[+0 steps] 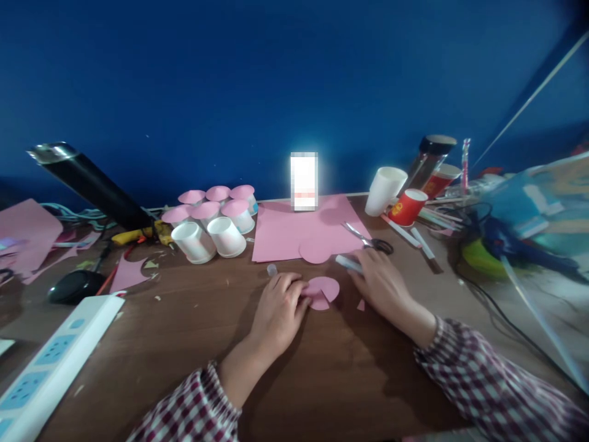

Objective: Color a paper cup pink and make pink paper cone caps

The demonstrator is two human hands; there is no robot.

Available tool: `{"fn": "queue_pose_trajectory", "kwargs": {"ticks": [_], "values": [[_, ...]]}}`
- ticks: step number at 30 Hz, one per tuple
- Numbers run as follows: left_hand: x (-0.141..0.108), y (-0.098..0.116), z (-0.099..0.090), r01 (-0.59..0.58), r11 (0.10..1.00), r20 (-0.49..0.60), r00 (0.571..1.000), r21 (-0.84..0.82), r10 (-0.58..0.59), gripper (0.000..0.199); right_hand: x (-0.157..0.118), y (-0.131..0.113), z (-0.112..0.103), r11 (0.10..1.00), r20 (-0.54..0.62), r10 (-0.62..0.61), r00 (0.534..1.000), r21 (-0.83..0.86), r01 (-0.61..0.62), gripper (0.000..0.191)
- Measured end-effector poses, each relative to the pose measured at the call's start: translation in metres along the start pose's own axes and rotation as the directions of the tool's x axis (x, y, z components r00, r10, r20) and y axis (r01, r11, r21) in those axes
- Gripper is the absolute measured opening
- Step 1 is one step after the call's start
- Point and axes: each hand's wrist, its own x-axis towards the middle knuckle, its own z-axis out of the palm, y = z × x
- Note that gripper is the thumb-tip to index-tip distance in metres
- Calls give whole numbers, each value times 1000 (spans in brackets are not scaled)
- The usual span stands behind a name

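Note:
A pink paper disc with a narrow wedge cut out lies on the brown table. My left hand touches its left edge, fingers bent and close together. To the right, my right hand is wrapped round a white glue stick, whose tip points left. A small clear cap sits just beyond my left hand. Another pink disc rests on the front edge of the pink sheets. Scissors lie partly on those sheets, beyond my right hand. A pink scrap is beside that hand.
White cups, several with pink cone tops, stand at the back left. A red cup and white cups are at the back right. A power strip and a black mouse lie left.

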Motion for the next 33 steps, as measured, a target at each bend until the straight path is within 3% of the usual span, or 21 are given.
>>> {"fn": "queue_pose_trajectory", "kwargs": {"ticks": [3, 6, 8, 11, 14, 16, 19, 22, 24, 26, 28, 33], "values": [[1, 0, -1, -16, 998, -20, 1000, -60, 14, 19, -3, -11, -7, 994, -29, 44, 999, 97, -41, 22], [1, -1, -2, -17, 995, -17, 1000, -100, 16, 21, -6, -22, -11, 918, 158, 61, 986, 379, -118, 26], [1, -2, -3, -14, 994, -7, 1000, -112, 14, 23, -7, -26, -10, 803, 271, 13, 962, 571, -172, 25], [1, -2, -3, 6, 989, 3, 1000, -150, -6, 20, -6, -26, -3, 605, 345, -16, 938, 751, -266, 22], [2, 2, -3, 105, 932, -32, 992, -347, -124, 33, -4, -24, 3, 428, 389, 32, 920, 827, -365, 29], [4, 8, -3, 222, 765, -2, 960, -604, -280, 51, -2, -27, 5, 318, 422, 76, 903, 848, -423, 34], [9, 18, -5, 381, 366, 195, 870, -849, -454, 62, -1, -33, 4, 232, 440, 93, 893, 863, -450, 40], [13, 24, -8, 440, 9, 366, 758, -898, -540, 61, -1, -38, 3, 166, 452, 74, 889, 874, -457, 41], [15, 25, -11, 460, -159, 461, 679, -874, -571, 58, -1, -38, 4, 144, 462, 73, 884, 872, -468, 42], [16, 23, -14, 471, -254, 529, 663, -845, -530, 51, -1, -38, 4, 146, 475, 79, 876, 864, -482, 42], [15, 20, -17, 496, -293, 575, 675, -818, -462, 43, -1, -38, 3, 154, 478, 89, 874, 860, -486, 42], [13, 19, -17, 562, -239, 603, 659, -792, -449, 30, 0, -39, 2, 132, 474, 109, 874, 864, -486, 40]]}}
